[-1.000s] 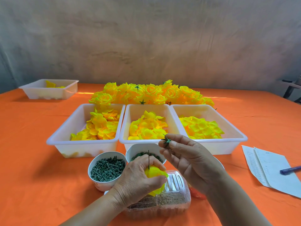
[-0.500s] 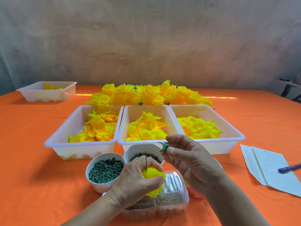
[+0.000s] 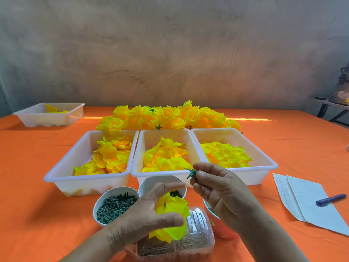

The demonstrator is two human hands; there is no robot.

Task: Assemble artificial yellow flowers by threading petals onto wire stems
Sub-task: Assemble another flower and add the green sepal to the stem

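Yellow petals (image 3: 171, 208) on upright wire stem (image 3: 164, 194); green calyx (image 3: 191, 173), perhaps, nearby.

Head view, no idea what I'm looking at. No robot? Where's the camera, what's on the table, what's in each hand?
No machine here: a person works with bare hands, and the one camera sits on their head, looking forward and down. The left hand grips a half-made yellow flower with a thin wire sticking up out of it. The right hand pinches a small green star piece just above and right of the wire. On the orange tablecloth stand three white trays of loose yellow petals, with a pile of finished flowers behind them. Nearer are a cup of green pegs, a second cup, and a clear plastic box. A fourth tray sits far left; paper and a pen lie to the right.
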